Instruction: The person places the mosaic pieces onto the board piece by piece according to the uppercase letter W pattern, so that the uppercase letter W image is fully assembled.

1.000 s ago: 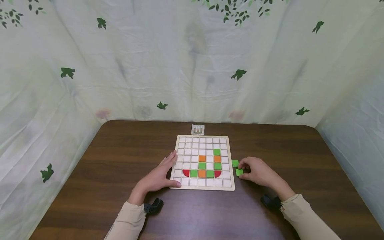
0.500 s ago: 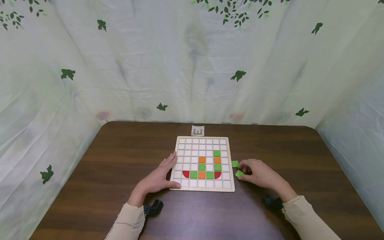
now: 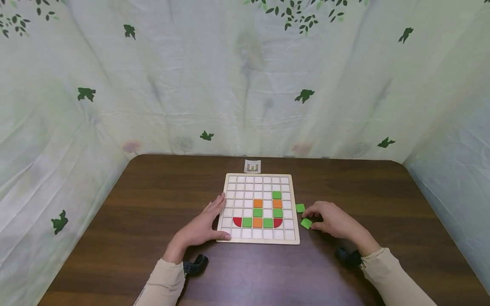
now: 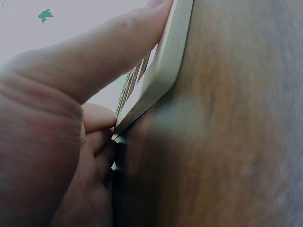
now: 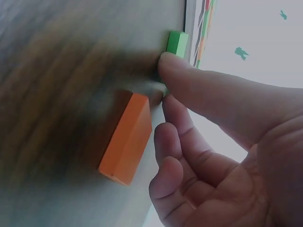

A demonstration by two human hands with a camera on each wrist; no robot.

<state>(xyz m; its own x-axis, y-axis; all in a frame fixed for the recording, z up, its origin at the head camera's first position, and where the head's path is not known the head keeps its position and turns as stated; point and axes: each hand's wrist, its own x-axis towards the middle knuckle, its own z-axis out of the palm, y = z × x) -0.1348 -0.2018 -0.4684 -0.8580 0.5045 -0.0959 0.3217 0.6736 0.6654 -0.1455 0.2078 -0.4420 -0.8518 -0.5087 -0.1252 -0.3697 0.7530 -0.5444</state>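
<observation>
A pale wooden grid board (image 3: 294, 238) lies on the table, with green, orange and red pieces in some of its white cells. My left hand (image 3: 203, 225) is spread over its near left corner, thumb on the edge and outstretched fingers along the side. To the board's right, my right hand (image 3: 331, 217) pinches a green square block (image 3: 306, 223) at its edges between thumb and index finger. Another green block (image 3: 300, 208) lies beside the fingers. In the right wrist view, an orange block (image 5: 127, 142) lies below the curled fingers; the head view hides it.
A small printed card (image 3: 252, 166) with a grid pattern lies just beyond the board's far edge. The brown wooden table (image 3: 172, 178) reaches back to a pale curtain (image 3: 229, 85) with green bird shapes.
The nearer green block has turned about a corner's width, and my right thumb has shifted slightly right with it. My left hand and the board have kept their places.
</observation>
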